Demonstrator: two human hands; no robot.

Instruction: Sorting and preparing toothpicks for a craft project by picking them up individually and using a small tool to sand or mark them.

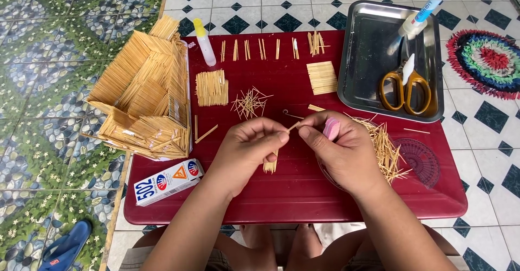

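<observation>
Your left hand (pixel 246 146) pinches a thin wooden toothpick (pixel 293 126) at its lower end and also grips a short bundle of glued toothpicks (pixel 270 165) under the palm. Your right hand (pixel 341 149) closes on the toothpick's upper end, with a small pink tool (pixel 331 128) tucked against the fingers. Both work above the low red plastic table (pixel 303 195). A loose heap of toothpicks (pixel 387 146) lies just right; a toothpick model house (pixel 143 95) stands far left.
</observation>
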